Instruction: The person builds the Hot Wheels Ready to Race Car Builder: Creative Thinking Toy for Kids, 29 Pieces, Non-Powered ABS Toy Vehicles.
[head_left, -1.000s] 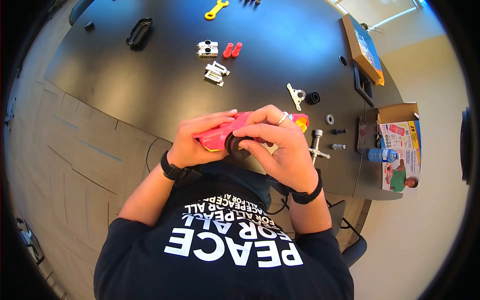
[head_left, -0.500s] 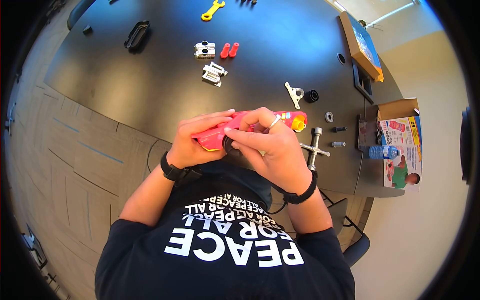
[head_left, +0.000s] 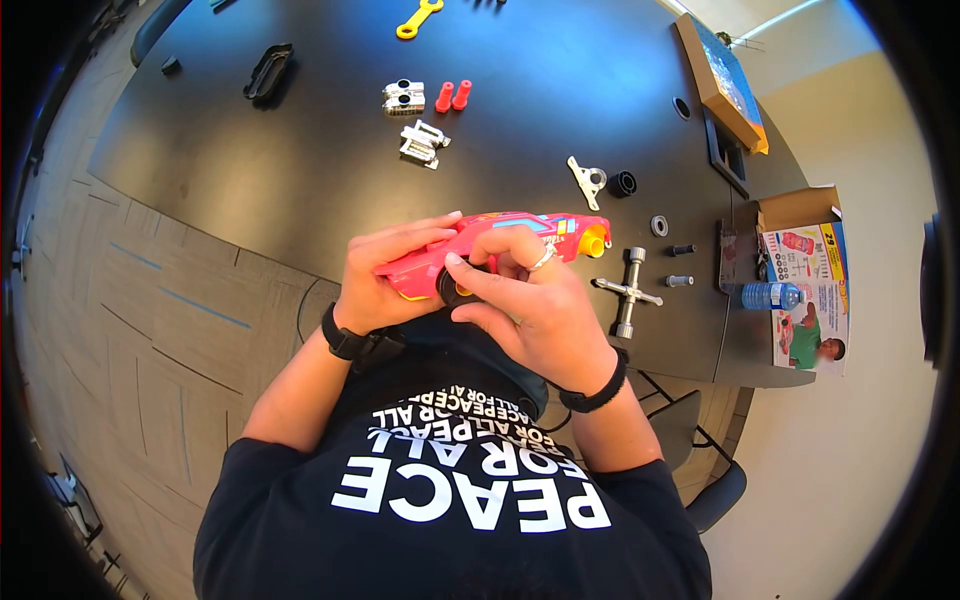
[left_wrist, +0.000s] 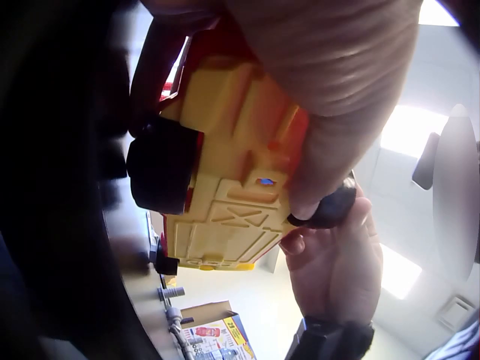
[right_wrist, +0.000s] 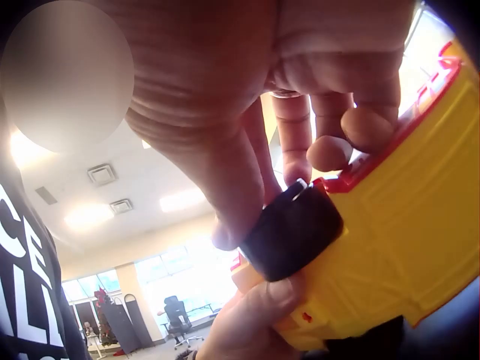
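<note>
A red toy car (head_left: 510, 228) with a yellow underside (left_wrist: 225, 217) is held up over the near table edge. My left hand (head_left: 372, 278) grips its left end, fingers over the top and thumb underneath. On the side facing me sits a black wheel (right_wrist: 292, 232), flush against the body. My right hand (head_left: 540, 308) pinches this wheel between thumb and index finger, while its other fingers curl by the car's upper edge. Another black wheel (left_wrist: 161, 165) shows on the far side of the underside. Yellow plastic (head_left: 592, 241) sticks out at the car's right end.
Right of the car lie a cross-shaped lug wrench (head_left: 628, 293), a silver bracket (head_left: 587, 183), a black cylinder (head_left: 622, 184) and bolts (head_left: 680, 281). Farther back are chrome parts (head_left: 404, 97), red pegs (head_left: 453, 96) and a yellow wrench (head_left: 419, 17). A bottle (head_left: 770, 296) stands by a printed box (head_left: 812, 270).
My right hand has moved left with the wheel, which was angled outward and now lies closer against the car. More of the car's top and the lug wrench shows. My left hand keeps its grip.
</note>
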